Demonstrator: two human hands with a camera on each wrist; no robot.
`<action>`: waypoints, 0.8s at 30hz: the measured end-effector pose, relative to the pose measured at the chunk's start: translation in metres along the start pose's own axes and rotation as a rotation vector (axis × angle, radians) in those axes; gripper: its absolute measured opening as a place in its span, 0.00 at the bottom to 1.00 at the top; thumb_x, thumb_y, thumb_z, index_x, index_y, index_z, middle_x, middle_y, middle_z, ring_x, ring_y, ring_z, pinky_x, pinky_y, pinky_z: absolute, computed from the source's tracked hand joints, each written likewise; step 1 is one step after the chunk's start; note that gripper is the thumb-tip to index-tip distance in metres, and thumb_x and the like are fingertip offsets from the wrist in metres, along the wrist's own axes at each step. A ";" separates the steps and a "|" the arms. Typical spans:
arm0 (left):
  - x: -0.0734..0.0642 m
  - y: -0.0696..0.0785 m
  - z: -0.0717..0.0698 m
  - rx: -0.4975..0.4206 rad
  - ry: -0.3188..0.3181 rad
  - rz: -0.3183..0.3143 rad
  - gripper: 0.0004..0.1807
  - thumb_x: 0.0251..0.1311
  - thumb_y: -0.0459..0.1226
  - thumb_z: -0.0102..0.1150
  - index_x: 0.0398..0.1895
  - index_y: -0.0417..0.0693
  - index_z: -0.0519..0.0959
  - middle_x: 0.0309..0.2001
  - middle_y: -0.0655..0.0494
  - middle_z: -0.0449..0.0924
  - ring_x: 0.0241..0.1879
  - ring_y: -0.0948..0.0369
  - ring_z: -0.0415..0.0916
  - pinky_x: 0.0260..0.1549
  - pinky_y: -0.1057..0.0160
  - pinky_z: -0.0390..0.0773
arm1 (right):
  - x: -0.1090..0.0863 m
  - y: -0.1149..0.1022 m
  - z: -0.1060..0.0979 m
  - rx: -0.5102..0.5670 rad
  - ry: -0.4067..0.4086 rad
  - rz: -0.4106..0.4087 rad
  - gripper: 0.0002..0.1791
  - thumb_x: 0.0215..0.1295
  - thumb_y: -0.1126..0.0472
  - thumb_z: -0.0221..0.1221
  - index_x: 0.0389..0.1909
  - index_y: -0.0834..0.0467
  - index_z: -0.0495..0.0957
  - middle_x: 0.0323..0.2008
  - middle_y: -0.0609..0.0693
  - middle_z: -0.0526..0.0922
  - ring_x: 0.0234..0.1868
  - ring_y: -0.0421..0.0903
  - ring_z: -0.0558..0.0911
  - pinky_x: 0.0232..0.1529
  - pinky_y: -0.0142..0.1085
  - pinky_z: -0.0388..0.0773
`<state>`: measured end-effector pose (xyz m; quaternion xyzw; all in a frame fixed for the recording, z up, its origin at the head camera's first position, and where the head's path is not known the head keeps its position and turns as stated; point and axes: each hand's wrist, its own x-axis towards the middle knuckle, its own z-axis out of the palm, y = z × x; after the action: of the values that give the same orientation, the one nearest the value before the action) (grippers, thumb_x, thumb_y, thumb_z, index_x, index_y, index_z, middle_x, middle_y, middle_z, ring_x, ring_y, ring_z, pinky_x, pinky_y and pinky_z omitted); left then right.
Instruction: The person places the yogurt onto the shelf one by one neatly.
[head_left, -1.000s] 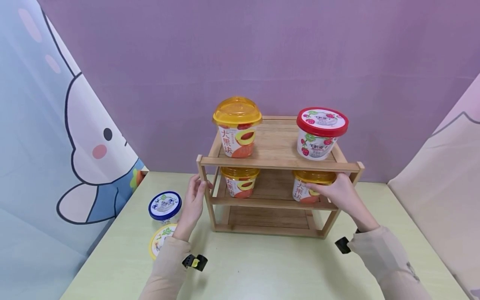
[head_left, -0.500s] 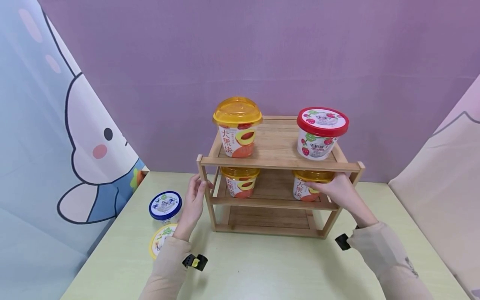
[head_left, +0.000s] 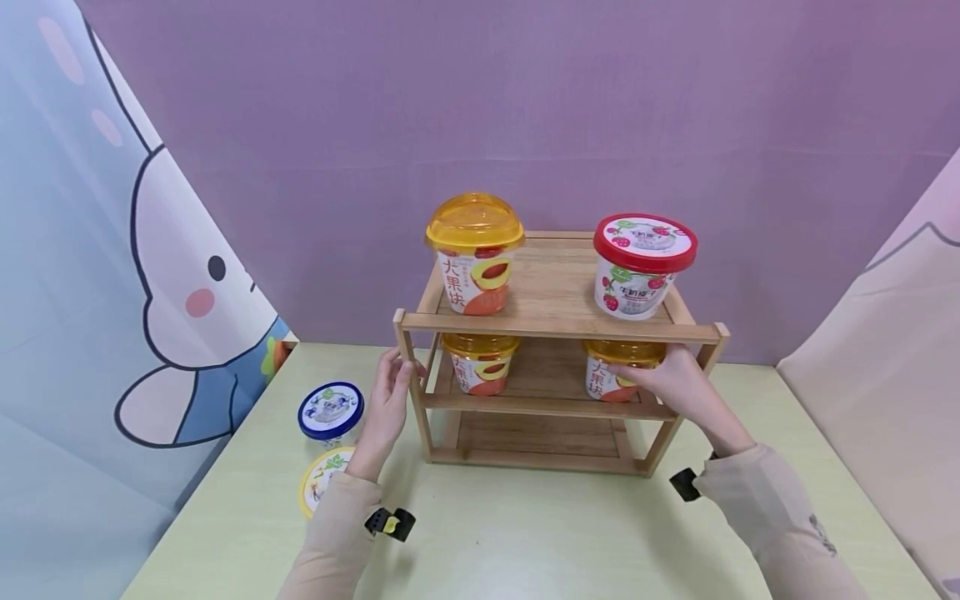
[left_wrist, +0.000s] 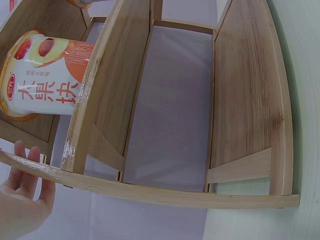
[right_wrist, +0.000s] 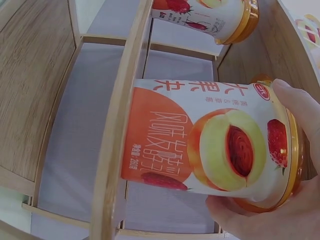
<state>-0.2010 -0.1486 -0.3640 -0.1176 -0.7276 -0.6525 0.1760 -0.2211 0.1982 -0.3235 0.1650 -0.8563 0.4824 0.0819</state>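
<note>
A wooden rack stands on the table with cups on its shelves. My right hand grips a yogurt cup with a yellow lid at the right of the middle shelf; thumb and fingers lie around its lid end. My left hand holds the rack's left side post, its fingers behind the wood in the left wrist view. Another yellow-lidded cup sits at the left of the same shelf. On the top shelf are a dome-lidded cup at left and a red-lidded tub at right.
Left of the rack, a blue-lidded tub and a yellow-lidded tub stand on the pale green table; my left forearm partly covers the yellow one. A purple cloth hangs behind the rack.
My right hand and the yogurt cup in it have shifted slightly left along the middle shelf. The left hand and the rack look unmoved.
</note>
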 end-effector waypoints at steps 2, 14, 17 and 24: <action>0.002 -0.007 -0.001 -0.004 -0.001 0.003 0.14 0.67 0.30 0.34 0.54 0.33 0.59 0.34 0.40 0.71 0.40 0.53 0.68 0.45 0.55 0.63 | -0.001 -0.001 0.001 0.000 0.005 0.010 0.47 0.50 0.60 0.64 0.64 0.56 0.43 0.56 0.61 0.60 0.54 0.59 0.64 0.51 0.55 0.63; 0.000 0.001 0.001 -0.007 0.001 0.002 0.15 0.66 0.28 0.32 0.54 0.30 0.58 0.36 0.30 0.67 0.43 0.41 0.65 0.47 0.53 0.61 | -0.012 -0.002 0.003 -0.002 0.024 0.035 0.47 0.54 0.53 0.61 0.67 0.52 0.40 0.60 0.59 0.59 0.57 0.58 0.62 0.52 0.56 0.62; 0.000 0.001 0.001 -0.009 -0.002 0.005 0.15 0.66 0.28 0.32 0.54 0.30 0.57 0.33 0.41 0.70 0.44 0.39 0.64 0.47 0.52 0.61 | -0.016 -0.004 0.004 0.013 0.043 0.007 0.46 0.54 0.56 0.61 0.67 0.52 0.42 0.61 0.58 0.57 0.60 0.58 0.60 0.53 0.56 0.60; 0.002 -0.009 -0.002 -0.013 -0.002 0.004 0.14 0.66 0.28 0.33 0.54 0.31 0.58 0.32 0.52 0.71 0.43 0.43 0.65 0.46 0.52 0.62 | -0.029 -0.006 0.009 0.010 0.133 -0.071 0.44 0.55 0.63 0.60 0.66 0.55 0.43 0.61 0.59 0.54 0.61 0.60 0.58 0.55 0.56 0.56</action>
<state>-0.2065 -0.1514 -0.3710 -0.1209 -0.7234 -0.6566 0.1758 -0.1918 0.1937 -0.3322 0.1630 -0.8401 0.4936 0.1549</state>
